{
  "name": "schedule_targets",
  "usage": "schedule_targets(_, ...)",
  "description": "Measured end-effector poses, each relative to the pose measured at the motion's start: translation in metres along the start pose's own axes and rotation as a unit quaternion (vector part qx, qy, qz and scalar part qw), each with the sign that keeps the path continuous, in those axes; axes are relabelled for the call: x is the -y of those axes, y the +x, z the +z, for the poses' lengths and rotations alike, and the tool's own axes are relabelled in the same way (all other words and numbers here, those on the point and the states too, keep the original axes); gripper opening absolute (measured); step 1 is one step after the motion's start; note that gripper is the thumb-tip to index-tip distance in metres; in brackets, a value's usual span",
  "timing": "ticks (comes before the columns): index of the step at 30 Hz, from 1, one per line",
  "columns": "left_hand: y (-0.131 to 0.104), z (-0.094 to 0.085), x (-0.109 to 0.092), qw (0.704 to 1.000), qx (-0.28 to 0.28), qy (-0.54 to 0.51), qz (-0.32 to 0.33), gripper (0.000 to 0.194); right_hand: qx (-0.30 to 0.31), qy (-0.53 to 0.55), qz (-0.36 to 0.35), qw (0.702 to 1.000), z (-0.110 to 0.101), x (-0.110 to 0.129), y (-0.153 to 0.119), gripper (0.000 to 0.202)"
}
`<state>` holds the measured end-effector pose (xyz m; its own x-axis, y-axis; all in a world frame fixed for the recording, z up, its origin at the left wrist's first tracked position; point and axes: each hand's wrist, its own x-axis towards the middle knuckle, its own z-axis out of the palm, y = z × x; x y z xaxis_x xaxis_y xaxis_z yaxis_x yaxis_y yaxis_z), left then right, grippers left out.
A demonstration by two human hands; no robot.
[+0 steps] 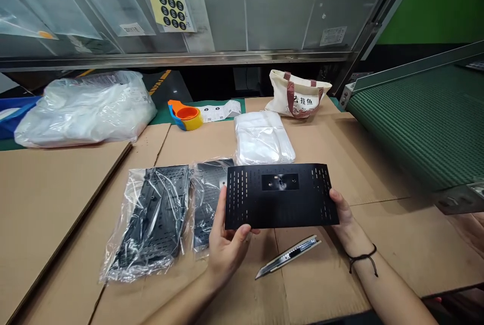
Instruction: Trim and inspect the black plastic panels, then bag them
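A black slotted panel (282, 209) is held up in front of me, with a recessed rectangle near its upper middle. My left hand (230, 244) grips its left end, thumb over the lower edge. At the right end my right hand (345, 214) holds the panel's edge; a dark cord circles that wrist. Below the panel a utility knife (288, 257) lies on the cardboard (321, 284). To the left are two black panels in clear plastic, one bagged panel (159, 219) and another bagged panel (204, 199) partly behind my left hand.
Behind the held panel lies a stack of clear bags (262, 138), with a cloth bag (298, 94) further back. Colored tape rolls (186, 115) and a large plastic bundle (86, 108) sit back left. A green conveyor (423, 118) runs along the right. Someone's hand (469, 232) shows at the right edge.
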<state>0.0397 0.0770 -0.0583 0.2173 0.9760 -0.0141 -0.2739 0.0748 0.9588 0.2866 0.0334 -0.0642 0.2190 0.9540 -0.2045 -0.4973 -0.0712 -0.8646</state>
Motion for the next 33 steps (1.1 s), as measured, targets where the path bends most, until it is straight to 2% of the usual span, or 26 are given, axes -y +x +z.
schedule_targets(3, 0.001, -0.001, -0.001, 0.998, -0.001, 0.042, 0.041, 0.085, 0.002, -0.003, 0.008, 1.0, 0.004, 0.001, -0.001, 0.059)
schedule_targets(7, 0.002, -0.002, -0.003, 0.992, 0.008, 0.082, 0.09, 0.082, -0.006, 0.027, 0.015, 0.999, 0.006, 0.0, 0.0, 0.054)
schedule_targets(13, 0.003, -0.007, 0.002, 0.993, 0.027, 0.083, 0.081, 0.091, -0.033, 0.022, 0.044, 0.998, -0.011, -0.011, 0.001, 0.059)
schedule_targets(19, 0.002, -0.01, 0.007, 0.996, 0.019, 0.053, 0.069, 0.094, -0.006, -0.006, 0.035, 0.999, -0.027, -0.018, 0.006, 0.067)
schedule_targets(21, 0.001, -0.01, 0.009, 0.997, 0.024, 0.034, 0.06, 0.095, 0.011, 0.001, 0.044, 0.999, -0.026, -0.017, 0.007, 0.07)
schedule_targets(25, 0.0, -0.007, 0.011, 0.995, 0.085, -0.051, 0.018, 0.103, 0.037, 0.013, 0.065, 0.997, -0.02, -0.014, 0.008, 0.07)
schedule_targets(28, 0.0, -0.005, 0.009, 0.991, 0.096, -0.084, 0.028, 0.109, 0.048, 0.024, 0.07, 0.996, -0.016, -0.015, 0.008, 0.071)
schedule_targets(33, 0.003, -0.006, 0.006, 0.993, 0.083, -0.057, 0.066, 0.09, 0.08, 0.046, 0.085, 0.992, -0.008, -0.016, 0.007, 0.079)
